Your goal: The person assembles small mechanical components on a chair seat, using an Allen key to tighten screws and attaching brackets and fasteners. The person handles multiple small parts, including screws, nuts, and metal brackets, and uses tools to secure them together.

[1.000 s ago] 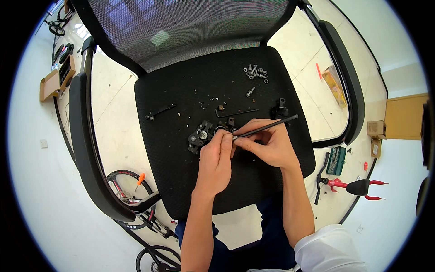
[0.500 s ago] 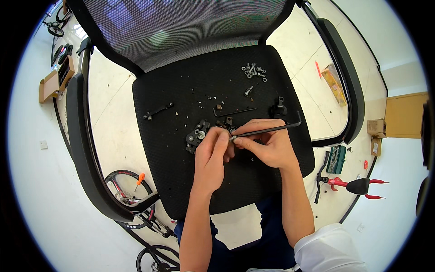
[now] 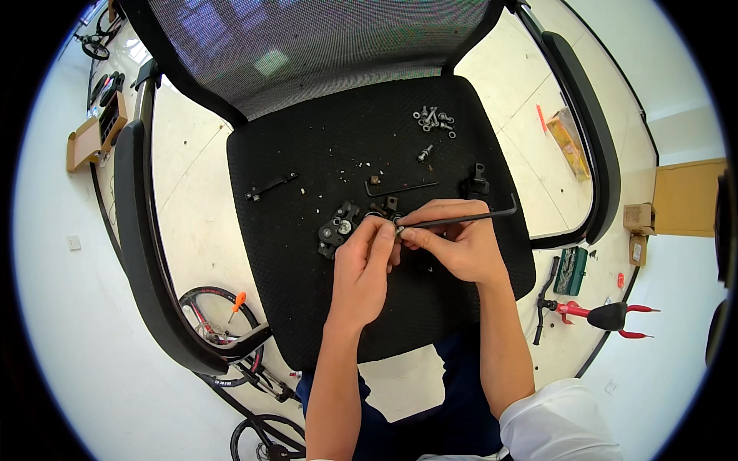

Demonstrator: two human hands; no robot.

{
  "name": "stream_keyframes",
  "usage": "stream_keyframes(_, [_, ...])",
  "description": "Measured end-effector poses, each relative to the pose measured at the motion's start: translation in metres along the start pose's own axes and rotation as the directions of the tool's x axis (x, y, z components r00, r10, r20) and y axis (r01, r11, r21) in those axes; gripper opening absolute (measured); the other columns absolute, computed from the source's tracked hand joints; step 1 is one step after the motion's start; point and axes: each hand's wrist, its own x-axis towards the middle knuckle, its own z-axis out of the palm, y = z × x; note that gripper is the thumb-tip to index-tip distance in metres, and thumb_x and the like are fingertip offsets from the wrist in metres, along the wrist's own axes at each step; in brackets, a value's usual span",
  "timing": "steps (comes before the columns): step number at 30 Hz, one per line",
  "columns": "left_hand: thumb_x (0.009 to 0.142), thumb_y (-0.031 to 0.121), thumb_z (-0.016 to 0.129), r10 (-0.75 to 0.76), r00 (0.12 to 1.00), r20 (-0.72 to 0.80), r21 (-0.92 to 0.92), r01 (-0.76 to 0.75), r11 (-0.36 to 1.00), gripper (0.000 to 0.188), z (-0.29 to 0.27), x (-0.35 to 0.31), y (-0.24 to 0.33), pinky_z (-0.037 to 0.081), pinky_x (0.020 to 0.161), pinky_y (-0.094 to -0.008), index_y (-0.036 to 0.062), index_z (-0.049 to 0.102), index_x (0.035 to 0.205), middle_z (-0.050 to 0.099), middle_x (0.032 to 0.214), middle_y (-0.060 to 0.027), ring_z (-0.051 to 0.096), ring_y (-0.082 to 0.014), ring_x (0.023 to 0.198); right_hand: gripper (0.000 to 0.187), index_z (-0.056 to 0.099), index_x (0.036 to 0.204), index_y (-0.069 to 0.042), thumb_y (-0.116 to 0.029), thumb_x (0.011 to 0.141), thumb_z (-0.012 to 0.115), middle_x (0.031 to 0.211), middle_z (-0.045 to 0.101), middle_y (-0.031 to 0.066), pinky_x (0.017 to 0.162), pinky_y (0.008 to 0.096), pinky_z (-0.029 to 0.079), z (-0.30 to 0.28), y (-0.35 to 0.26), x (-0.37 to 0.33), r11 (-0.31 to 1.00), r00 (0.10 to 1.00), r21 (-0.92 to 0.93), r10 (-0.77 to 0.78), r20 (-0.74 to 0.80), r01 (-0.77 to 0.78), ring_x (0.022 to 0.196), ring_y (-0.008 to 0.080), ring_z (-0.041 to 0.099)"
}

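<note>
My left hand (image 3: 363, 269) is closed in a pinch, its fingertips meeting my right hand's over the chair seat. Between them is a small silver bolt (image 3: 399, 230), partly covered by the fingers. My right hand (image 3: 465, 250) grips a long black hex key (image 3: 498, 214), whose bent short end points up at the right. Just beyond my left hand lies a black mechanical part (image 3: 336, 229) with round silver pieces. Another small black bracket-like part (image 3: 392, 203) shows behind the fingertips, mostly hidden. A smaller hex key (image 3: 403, 188) lies farther back beside a small brownish nut-like piece (image 3: 374, 180).
The black chair seat (image 3: 307, 315) also carries a pile of silver bolts and rings (image 3: 433, 121), a single bolt (image 3: 425, 153), a black clamp-like part (image 3: 477, 180) and a thin black bar (image 3: 271, 187). Armrests (image 3: 146, 253) flank it. A green toolbox (image 3: 570, 270) stands on the floor.
Both hands stay together around the bolt, with only a slight shift of the fingers and hex key. The whole view has moved slightly; the parts on the seat lie as before.
</note>
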Motion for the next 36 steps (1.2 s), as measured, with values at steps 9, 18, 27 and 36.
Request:
stream_keyframes(9, [0.096, 0.007, 0.058, 0.07, 0.995, -0.068, -0.089, -0.076, 0.993, 0.008, 0.004, -0.002, 0.004, 0.045, 0.062, -0.0214, -0.0005, 0.058, 0.097, 0.063, 0.077, -0.0039, 0.056, -0.0069, 0.069, 0.013, 0.071, 0.093, 0.007, -0.001, 0.082, 0.073, 0.082, 0.07, 0.0107, 0.063, 0.0222, 0.056, 0.003, 0.007, -0.001, 0.998, 0.998, 0.056, 0.041, -0.049, -0.039, 0.07, 0.0126, 0.067])
stream_keyframes(18, [0.087, -0.001, 0.063, 0.408, 0.91, -0.073, 0.379, -0.353, 0.855, 0.012, -0.004, -0.003, -0.002, 0.053, 0.067, -0.0297, 0.0016, 0.064, 0.099, 0.068, 0.086, -0.0112, 0.069, -0.021, 0.076, 0.014, 0.069, 0.093, 0.008, -0.001, 0.083, 0.073, 0.078, 0.07, 0.0119, 0.06, 0.0231, 0.056, 0.005, 0.008, -0.001, 0.978, 0.99, 0.16, 0.14, -0.016, -0.135, 0.064, 0.0124, 0.066])
stream_keyframes(27, [0.09, 0.001, 0.063, 0.168, 0.978, -0.119, 0.12, -0.154, 0.981, 0.012, -0.004, -0.004, -0.001, 0.055, 0.068, -0.0268, -0.003, 0.065, 0.102, 0.07, 0.086, -0.0116, 0.068, -0.0148, 0.073, 0.014, 0.069, 0.09, 0.008, -0.005, 0.085, 0.072, 0.074, 0.069, 0.0132, 0.055, 0.0252, 0.055, -0.003, 0.003, 0.002, 0.951, 0.967, 0.173, 0.254, 0.032, -0.256, 0.061, 0.0146, 0.066])
stream_keyframes(36, [0.097, 0.013, 0.057, -0.09, 0.996, 0.007, -0.214, 0.089, 0.973, 0.021, -0.013, 0.001, -0.001, 0.051, 0.059, -0.0243, -0.0065, 0.064, 0.101, 0.067, 0.081, -0.0113, 0.063, -0.013, 0.068, 0.014, 0.069, 0.092, 0.007, -0.004, 0.084, 0.071, 0.079, 0.068, 0.0106, 0.062, 0.0243, 0.055, -0.001, 0.0, -0.002, 0.993, 0.993, -0.053, 0.109, 0.054, -0.106, 0.068, 0.0135, 0.066])
